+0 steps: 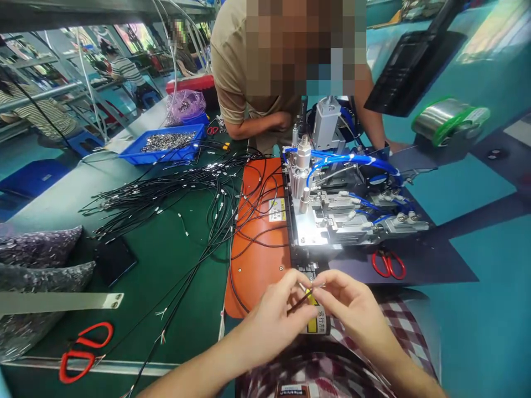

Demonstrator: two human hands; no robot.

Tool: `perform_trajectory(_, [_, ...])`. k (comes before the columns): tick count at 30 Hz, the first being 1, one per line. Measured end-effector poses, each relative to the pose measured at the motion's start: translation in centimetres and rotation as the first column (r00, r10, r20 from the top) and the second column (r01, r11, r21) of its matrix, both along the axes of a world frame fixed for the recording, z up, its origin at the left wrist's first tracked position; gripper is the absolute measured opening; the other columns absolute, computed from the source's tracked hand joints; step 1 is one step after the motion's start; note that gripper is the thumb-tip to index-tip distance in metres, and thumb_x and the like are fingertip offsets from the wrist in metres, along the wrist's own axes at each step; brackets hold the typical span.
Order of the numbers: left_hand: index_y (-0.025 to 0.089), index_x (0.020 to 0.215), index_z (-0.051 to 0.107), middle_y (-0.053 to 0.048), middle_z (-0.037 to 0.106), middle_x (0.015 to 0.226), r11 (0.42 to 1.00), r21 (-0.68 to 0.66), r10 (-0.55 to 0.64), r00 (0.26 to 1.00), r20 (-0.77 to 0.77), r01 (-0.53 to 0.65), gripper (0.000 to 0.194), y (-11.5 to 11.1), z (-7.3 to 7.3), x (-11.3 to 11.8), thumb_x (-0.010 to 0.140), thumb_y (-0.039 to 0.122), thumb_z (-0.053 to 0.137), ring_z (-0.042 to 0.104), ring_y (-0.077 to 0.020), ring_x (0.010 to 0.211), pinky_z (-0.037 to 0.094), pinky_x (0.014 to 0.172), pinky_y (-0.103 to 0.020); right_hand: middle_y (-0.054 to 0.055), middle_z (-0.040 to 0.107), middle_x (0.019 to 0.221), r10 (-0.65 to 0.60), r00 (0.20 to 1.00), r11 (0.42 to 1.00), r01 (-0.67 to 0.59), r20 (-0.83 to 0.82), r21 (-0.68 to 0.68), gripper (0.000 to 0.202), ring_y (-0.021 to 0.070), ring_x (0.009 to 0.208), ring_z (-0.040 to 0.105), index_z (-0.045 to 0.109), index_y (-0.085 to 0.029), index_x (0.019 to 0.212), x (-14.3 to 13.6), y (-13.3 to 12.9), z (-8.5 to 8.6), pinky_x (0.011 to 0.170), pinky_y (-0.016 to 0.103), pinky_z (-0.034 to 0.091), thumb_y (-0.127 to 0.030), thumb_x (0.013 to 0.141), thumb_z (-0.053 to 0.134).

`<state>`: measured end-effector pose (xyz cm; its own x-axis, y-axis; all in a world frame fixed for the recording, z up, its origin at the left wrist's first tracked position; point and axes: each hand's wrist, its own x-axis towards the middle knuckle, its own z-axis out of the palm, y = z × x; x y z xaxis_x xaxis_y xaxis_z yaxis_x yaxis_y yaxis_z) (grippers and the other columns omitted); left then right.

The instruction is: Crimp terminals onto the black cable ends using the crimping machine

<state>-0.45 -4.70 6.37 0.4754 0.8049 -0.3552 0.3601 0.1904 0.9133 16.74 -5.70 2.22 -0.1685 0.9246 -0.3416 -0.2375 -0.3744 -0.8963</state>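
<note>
Low in front of the machine, my two hands meet at the end of a thin black cable [299,302]. My left hand [271,315] is closed, with the cable between its thumb and fingers. Thumb and fingertips of my right hand [352,301] pinch at the cable's tip, whose fine detail the fingers partly hide. Just behind them stands the bench machine [309,226], with metal cylinders, blue air tubes and a lit plate. Its orange cover [259,276] lies beside my left hand, with loose cables across it.
A bundle of black cables [166,190] spreads over the green mat. Red-handled cutters [85,351] lie front left, another red-handled pair [389,264] right. A blue tray [164,143] holds small metal parts. A solder spool [450,121] hangs right. A co-worker [232,72] leans in behind the machine.
</note>
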Motion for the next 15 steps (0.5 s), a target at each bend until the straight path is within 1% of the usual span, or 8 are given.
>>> perform_trajectory(2, [0.018,0.099,0.049,0.005,0.052,0.066,0.989,-0.124,0.097,0.982,0.164,-0.077,0.014,0.8,-0.7,0.7,0.09,0.028,0.054,0.044,-0.0077,0.053,0.034,0.05,-0.019,0.002,0.065,0.079,0.019,0.999,1.0,-0.02,0.027,0.023,0.022,0.0137,0.068,0.055,0.069,-0.02,0.087,0.4,0.3,0.0,0.061,0.023,0.044,-0.04,0.077,0.074])
perform_trajectory(5, [0.015,0.096,0.05,0.0,0.061,0.066,0.962,-0.255,0.171,0.946,0.275,-0.1,0.02,1.7,-1.7,1.2,0.09,0.034,0.053,0.041,-0.005,0.041,0.03,0.041,-0.017,0.001,0.066,0.078,-0.025,0.999,1.0,0.024,0.04,0.012,0.025,0.011,0.061,0.05,0.07,-0.022,0.093,1.3,0.9,-0.2,0.058,0.022,0.041,-0.042,0.078,0.073])
perform_trajectory(7, [0.014,0.095,0.051,-0.003,0.065,0.069,0.955,-0.278,0.186,0.937,0.297,-0.102,0.023,1.9,-2.0,1.2,0.09,0.036,0.054,0.041,-0.0041,0.039,0.028,0.04,-0.016,0.0,0.064,0.074,-0.076,0.997,0.997,0.076,0.031,0.002,0.027,0.0097,0.058,0.047,0.07,-0.021,0.091,1.8,1.1,-0.4,0.057,0.022,0.039,-0.044,0.078,0.073])
perform_trajectory(9, [0.014,0.095,0.052,-0.003,0.066,0.07,0.955,-0.283,0.181,0.933,0.31,-0.092,0.023,1.9,-2.2,1.2,0.09,0.036,0.054,0.04,-0.0033,0.038,0.028,0.039,-0.016,0.0,0.064,0.073,-0.097,0.995,0.995,0.097,0.022,-0.012,0.027,0.0091,0.057,0.045,0.07,-0.02,0.087,2.0,1.2,-0.6,0.056,0.022,0.038,-0.045,0.078,0.073])
perform_trajectory(12, [0.015,0.098,0.052,-0.002,0.065,0.07,0.957,-0.281,0.163,0.934,0.319,-0.071,0.021,1.7,-2.2,1.3,0.092,0.034,0.052,0.039,-0.0027,0.038,0.03,0.039,-0.015,-0.002,0.06,0.07,-0.086,0.996,0.995,0.086,0.003,-0.046,0.027,0.0088,0.058,0.043,0.068,-0.019,0.082,1.8,1.2,-0.7,0.056,0.021,0.035,-0.045,0.079,0.073])
perform_trajectory(15, [0.016,0.106,0.052,-0.001,0.064,0.07,0.96,-0.272,0.15,0.938,0.313,-0.063,0.019,1.5,-2.2,1.5,0.094,0.031,0.05,0.039,-0.0028,0.041,0.031,0.04,-0.014,-0.003,0.054,0.065,-0.064,0.996,0.992,0.056,-0.067,-0.112,0.029,0.0085,0.057,0.039,0.066,-0.017,0.078,1.4,1.1,-0.6,0.055,0.022,0.031,-0.045,0.078,0.073])
